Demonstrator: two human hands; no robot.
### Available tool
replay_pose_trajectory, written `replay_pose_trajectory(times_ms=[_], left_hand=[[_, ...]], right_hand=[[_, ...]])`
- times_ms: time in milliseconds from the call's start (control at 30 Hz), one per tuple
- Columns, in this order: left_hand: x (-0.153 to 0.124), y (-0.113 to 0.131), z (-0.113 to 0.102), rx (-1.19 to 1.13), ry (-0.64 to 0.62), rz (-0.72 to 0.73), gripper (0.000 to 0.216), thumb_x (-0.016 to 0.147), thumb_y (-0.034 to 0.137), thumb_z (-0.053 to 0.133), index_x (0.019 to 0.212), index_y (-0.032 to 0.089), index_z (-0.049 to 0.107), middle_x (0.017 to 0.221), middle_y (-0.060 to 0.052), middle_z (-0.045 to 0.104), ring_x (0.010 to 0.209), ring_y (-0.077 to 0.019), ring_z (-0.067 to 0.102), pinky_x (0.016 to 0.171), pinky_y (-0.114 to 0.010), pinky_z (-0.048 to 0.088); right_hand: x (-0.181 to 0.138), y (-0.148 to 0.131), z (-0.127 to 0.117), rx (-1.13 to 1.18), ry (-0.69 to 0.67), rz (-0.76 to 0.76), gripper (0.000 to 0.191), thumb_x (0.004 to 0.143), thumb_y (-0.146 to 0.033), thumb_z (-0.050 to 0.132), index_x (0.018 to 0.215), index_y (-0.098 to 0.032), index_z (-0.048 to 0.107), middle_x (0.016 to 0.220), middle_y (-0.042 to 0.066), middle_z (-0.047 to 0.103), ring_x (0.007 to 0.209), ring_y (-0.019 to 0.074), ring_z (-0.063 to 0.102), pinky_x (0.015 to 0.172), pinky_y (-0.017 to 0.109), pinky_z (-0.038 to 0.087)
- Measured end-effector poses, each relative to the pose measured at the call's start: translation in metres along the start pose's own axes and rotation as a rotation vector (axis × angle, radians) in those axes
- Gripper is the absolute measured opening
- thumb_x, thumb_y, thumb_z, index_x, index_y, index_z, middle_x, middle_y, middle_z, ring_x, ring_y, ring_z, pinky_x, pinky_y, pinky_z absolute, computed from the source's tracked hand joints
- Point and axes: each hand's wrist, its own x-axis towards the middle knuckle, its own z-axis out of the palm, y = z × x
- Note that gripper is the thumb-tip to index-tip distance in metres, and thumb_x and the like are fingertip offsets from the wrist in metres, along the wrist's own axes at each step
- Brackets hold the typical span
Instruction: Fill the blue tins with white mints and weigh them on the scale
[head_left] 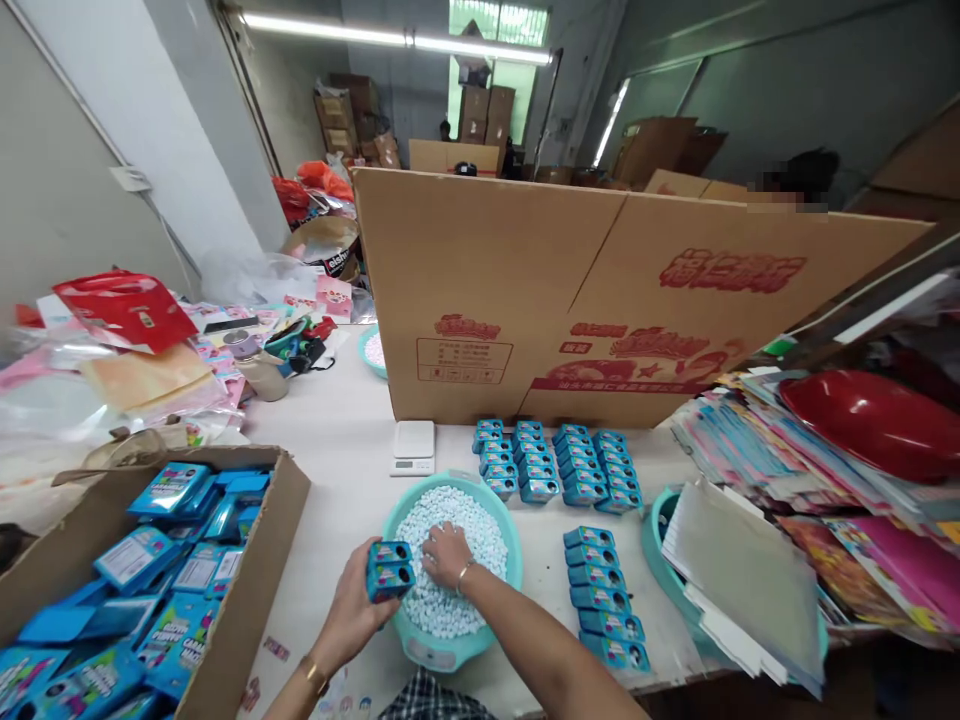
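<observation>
Pale table (337,440) running across a cluttered packing room, tall cardboard (480,300) standing at the back with a small scale (413,447) in front of it. Dead centre sits a teal basin (510,545), heaped with white pellets (469,525). On the left, an open carton (247,600) is crammed with blue packs (150,555) lying every which way. Rows (555,465) of little blue boxes stand behind the basin, and a column (604,600) of them lies to its right.

Now the hands: the left hand (352,610) is clamped round a blue box (390,570), held over the basin's near-left rim. The right hand (448,555) is down on the pellets, fingers bent into the heap (whether it holds any, I cannot tell). The box shows its printed face to the camera; its long axis seems to run left to right, slightly tilted.
</observation>
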Motion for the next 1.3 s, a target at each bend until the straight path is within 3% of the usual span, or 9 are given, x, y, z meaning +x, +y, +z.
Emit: replay_pose_trajectory(times_ms=[67, 167, 267, 333, 433, 600, 767, 967, 1300], left_hand=[[0.02, 0.011, 0.015, 0.349, -0.214, 0.149, 0.08, 0.056, 0.017, 0.066, 0.133, 0.019, 0.047, 0.131, -0.014, 0.057, 0.124, -0.0342, 0.051, 0.106, -0.045, 0.039], [0.046, 0.025, 0.049, 0.817, -0.457, 0.219, 0.081, 0.057, 0.012, 0.06, 0.136, 0.019, 0.043, 0.133, -0.015, 0.055, 0.125, -0.0347, 0.048, 0.104, -0.046, 0.036], [0.061, 0.028, 0.087, 0.975, -0.546, 0.211, 0.077, 0.055, 0.009, 0.061, 0.13, 0.015, 0.047, 0.131, -0.018, 0.055, 0.123, -0.0375, 0.048, 0.103, -0.05, 0.034], [0.065, 0.026, 0.106, 0.998, -0.55, 0.204, 0.073, 0.057, 0.01, 0.061, 0.129, 0.013, 0.047, 0.13, -0.019, 0.055, 0.122, -0.0385, 0.048, 0.101, -0.051, 0.035], [0.067, 0.02, 0.12, 1.017, -0.511, 0.191, 0.069, 0.064, 0.013, 0.058, 0.131, 0.014, 0.043, 0.131, -0.018, 0.054, 0.122, -0.0369, 0.047, 0.1, -0.05, 0.035], [0.065, 0.015, 0.119, 0.992, -0.438, 0.209, 0.069, 0.068, 0.017, 0.057, 0.135, 0.015, 0.04, 0.132, -0.016, 0.053, 0.125, -0.0333, 0.045, 0.103, -0.046, 0.033], [0.053, -0.019, 0.1, 0.71, -0.262, 0.241, 0.074, 0.067, 0.025, 0.061, 0.137, 0.015, 0.037, 0.136, -0.016, 0.053, 0.13, -0.0323, 0.046, 0.108, -0.044, 0.035], [0.027, -0.054, 0.083, 0.236, 0.057, 0.313, 0.071, 0.073, 0.044, 0.064, 0.134, 0.017, 0.037, 0.133, -0.018, 0.054, 0.127, -0.0339, 0.053, 0.108, -0.051, 0.042], [0.028, -0.037, 0.077, 0.179, 0.137, 0.374, 0.071, 0.065, 0.039, 0.068, 0.128, 0.013, 0.046, 0.128, -0.019, 0.06, 0.123, -0.0367, 0.056, 0.107, -0.053, 0.044]], right_hand=[[-0.025, 0.018, -0.012, 0.161, 0.105, 0.021, 0.015, 0.08, -0.032, 0.064, 0.09, -0.028, 0.075, 0.111, 0.006, 0.067, 0.112, 0.0303, 0.049, 0.104, 0.055, 0.025], [-0.047, 0.038, -0.024, 0.41, 0.416, 0.173, 0.027, 0.08, -0.042, 0.067, 0.103, -0.031, 0.075, 0.125, 0.006, 0.063, 0.124, 0.0309, 0.043, 0.111, 0.052, 0.02], [-0.043, 0.043, -0.024, 0.574, 0.703, 0.426, 0.038, 0.08, -0.047, 0.064, 0.113, -0.029, 0.072, 0.125, 0.009, 0.062, 0.124, 0.0292, 0.043, 0.112, 0.049, 0.022], [-0.032, 0.039, -0.018, 0.64, 0.762, 0.519, 0.038, 0.079, -0.049, 0.066, 0.11, -0.028, 0.073, 0.117, 0.009, 0.065, 0.119, 0.0277, 0.047, 0.112, 0.048, 0.024], [-0.014, 0.03, -0.01, 0.791, 0.772, 0.549, 0.036, 0.072, -0.052, 0.071, 0.096, -0.026, 0.077, 0.105, 0.009, 0.068, 0.11, 0.0261, 0.053, 0.109, 0.044, 0.03], [0.0, 0.028, -0.012, 1.217, 0.769, 0.59, 0.034, 0.055, -0.051, 0.08, 0.07, -0.021, 0.074, 0.081, 0.004, 0.072, 0.091, 0.0254, 0.061, 0.098, 0.041, 0.043], [0.0, 0.013, -0.027, 1.357, 0.743, 0.544, 0.027, 0.06, -0.045, 0.074, 0.068, -0.019, 0.072, 0.075, 0.001, 0.072, 0.081, 0.0217, 0.064, 0.085, 0.034, 0.048], [0.004, -0.033, -0.043, 1.361, 0.742, 0.446, 0.02, 0.067, -0.037, 0.065, 0.065, -0.018, 0.07, 0.074, 0.001, 0.069, 0.081, 0.0214, 0.061, 0.079, 0.031, 0.047], [0.01, -0.075, -0.067, 1.191, 0.836, 0.397, 0.014, 0.069, -0.027, 0.061, 0.057, -0.021, 0.065, 0.07, 0.001, 0.068, 0.079, 0.0227, 0.058, 0.081, 0.034, 0.044]])
